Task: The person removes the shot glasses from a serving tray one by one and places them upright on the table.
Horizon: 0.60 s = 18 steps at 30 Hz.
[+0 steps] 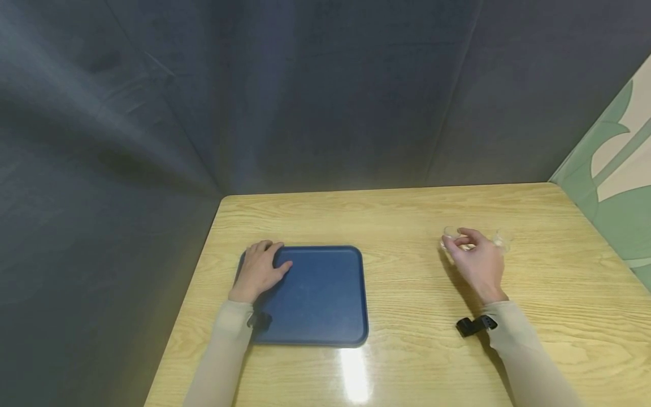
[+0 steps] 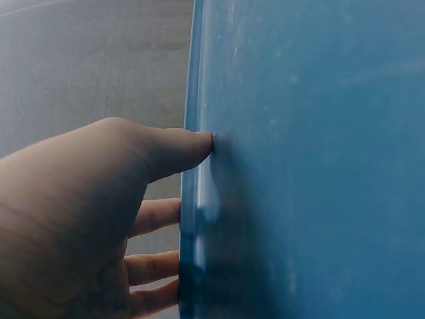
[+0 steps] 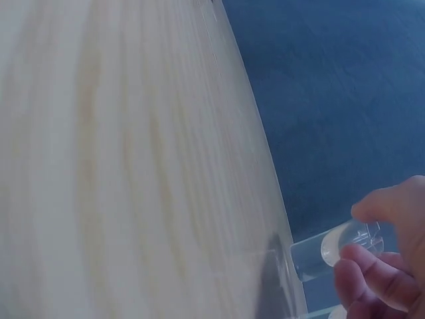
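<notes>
A dark blue rectangular tray (image 1: 320, 299) lies on the wooden table. My left hand (image 1: 258, 268) is at its upper left corner. In the left wrist view, the thumb presses inside the tray's rim (image 2: 199, 100) while the fingers stay outside, so the rim is pinched between them. Over at the right, my right hand (image 1: 480, 260) pinches a small clear cylindrical container (image 3: 312, 256) between thumb and fingertips. Whether it touches the table I cannot tell. Beside that hand stands a second clear container (image 1: 502, 242), partly visible at the bottom of the right wrist view.
The light wooden table (image 1: 402, 316) runs back to a dark curtain (image 1: 346, 102), which also borders the left side. A green-and-beige patterned surface (image 1: 620, 186) lies past the right edge. Table surface separates the tray from the containers.
</notes>
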Motion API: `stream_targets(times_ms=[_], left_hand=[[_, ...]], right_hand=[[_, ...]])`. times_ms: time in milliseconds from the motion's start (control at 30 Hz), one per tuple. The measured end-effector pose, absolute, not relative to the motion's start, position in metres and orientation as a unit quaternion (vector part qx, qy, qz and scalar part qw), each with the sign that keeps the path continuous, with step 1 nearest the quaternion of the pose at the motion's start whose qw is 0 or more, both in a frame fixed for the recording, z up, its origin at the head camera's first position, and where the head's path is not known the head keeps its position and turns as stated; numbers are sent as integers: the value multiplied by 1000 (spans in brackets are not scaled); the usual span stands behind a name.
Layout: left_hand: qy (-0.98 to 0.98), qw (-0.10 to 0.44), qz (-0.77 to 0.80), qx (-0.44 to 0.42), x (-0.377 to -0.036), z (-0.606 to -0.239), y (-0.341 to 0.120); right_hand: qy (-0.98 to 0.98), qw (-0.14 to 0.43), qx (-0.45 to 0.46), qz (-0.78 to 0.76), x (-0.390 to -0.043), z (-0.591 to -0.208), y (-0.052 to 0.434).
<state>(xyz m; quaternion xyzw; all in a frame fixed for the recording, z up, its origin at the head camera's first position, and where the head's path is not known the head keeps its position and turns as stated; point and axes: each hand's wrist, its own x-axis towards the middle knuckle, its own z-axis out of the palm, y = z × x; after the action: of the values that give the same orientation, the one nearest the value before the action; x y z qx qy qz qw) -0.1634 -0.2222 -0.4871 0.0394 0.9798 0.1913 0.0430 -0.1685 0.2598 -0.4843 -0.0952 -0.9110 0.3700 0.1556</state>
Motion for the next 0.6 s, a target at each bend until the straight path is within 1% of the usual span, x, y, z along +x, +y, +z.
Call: stream_targets(times_ms=[400,600], left_hand=[[980,41,192,41,-163,-487,-222],[980,40,190,42,-163,-487,-223]], right_hand=[[-926,148,-94,333,-168,-484,268],[-929,132,-96,332,-169,-482,268]])
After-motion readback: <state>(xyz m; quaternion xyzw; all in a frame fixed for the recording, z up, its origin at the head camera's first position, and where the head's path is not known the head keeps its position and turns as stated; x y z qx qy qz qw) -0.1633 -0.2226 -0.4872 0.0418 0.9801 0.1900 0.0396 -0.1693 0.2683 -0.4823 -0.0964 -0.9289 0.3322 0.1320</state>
